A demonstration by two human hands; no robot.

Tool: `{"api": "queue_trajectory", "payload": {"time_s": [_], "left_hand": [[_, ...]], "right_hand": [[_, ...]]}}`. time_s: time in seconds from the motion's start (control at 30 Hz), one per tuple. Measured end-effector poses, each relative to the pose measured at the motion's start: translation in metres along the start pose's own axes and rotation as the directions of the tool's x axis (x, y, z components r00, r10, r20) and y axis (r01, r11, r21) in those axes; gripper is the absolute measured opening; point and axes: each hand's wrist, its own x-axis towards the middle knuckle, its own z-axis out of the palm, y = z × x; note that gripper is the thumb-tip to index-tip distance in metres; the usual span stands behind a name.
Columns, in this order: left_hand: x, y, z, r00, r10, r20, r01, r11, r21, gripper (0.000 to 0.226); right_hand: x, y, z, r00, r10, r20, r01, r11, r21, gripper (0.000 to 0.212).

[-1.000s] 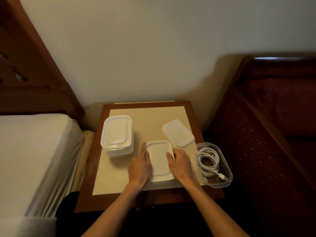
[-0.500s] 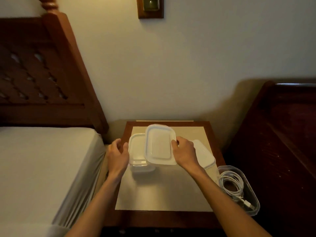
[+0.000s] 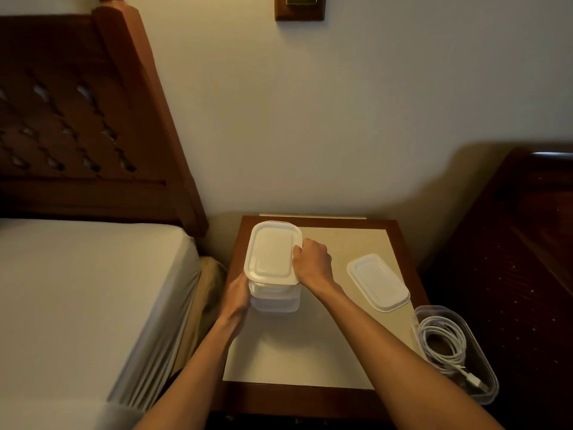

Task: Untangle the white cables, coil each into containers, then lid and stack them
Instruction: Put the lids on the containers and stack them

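Between my hands, the white-lidded clear plastic container (image 3: 272,254) sits atop another lidded container (image 3: 275,301), left hand (image 3: 238,294) gripping the stack's side, right hand (image 3: 311,262) clutching the lid's edge; I'd square corners before releasing.

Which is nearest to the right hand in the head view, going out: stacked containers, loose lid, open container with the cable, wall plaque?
From the right hand:
1. Stacked containers, touching, just left of it; the fingers grip the top one's edge.
2. Loose lid, flat on the table to its right.
3. Open container holding the coiled cable, at the table's near right corner.
4. Wall plaque, high on the wall.
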Motion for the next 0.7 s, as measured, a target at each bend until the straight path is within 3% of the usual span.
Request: {"api": "queue_trajectory", "payload": {"time_s": [0.1,0.33,0.47,0.53,0.6,0.67,0.7], "left_hand": [[-0.004,-0.004,0.003,0.998,0.058,0.005,-0.058,0.997,0.048,0.091],[-0.012,-0.004,0.002,1.000,0.017,-0.025,-0.016,1.000,0.018,0.082],[-0.007,-0.006,0.001,0.998,-0.040,-0.038,0.043,0.997,0.064,0.043],[-0.004,-0.019,-0.002,0.983,-0.116,-0.145,0.127,0.990,0.062,0.046],[-0.017,-0.033,0.003,0.909,-0.153,-0.388,0.210,0.972,0.109,0.045],[-0.048,-0.043,0.021,0.810,-0.098,-0.579,0.230,0.960,0.158,0.030],[-0.067,-0.048,0.035,0.804,-0.056,-0.592,0.211,0.958,0.196,0.026]], "right_hand": [[-0.002,0.005,0.002,1.000,0.001,0.003,-0.001,1.000,0.027,0.025],[-0.002,0.008,0.003,1.000,-0.025,0.014,0.024,0.997,0.076,0.028],[-0.004,0.017,-0.005,0.999,-0.025,-0.035,0.029,0.995,0.098,0.038],[-0.002,0.032,-0.015,0.997,-0.003,-0.079,0.010,0.995,0.095,0.037],[0.003,0.059,-0.026,0.996,0.000,-0.087,0.001,1.000,0.010,0.034],[0.008,0.092,-0.036,0.998,0.019,-0.054,-0.027,0.987,-0.158,0.039],[0.010,0.110,-0.041,0.998,0.058,-0.026,-0.063,0.965,-0.255,0.047]]}}
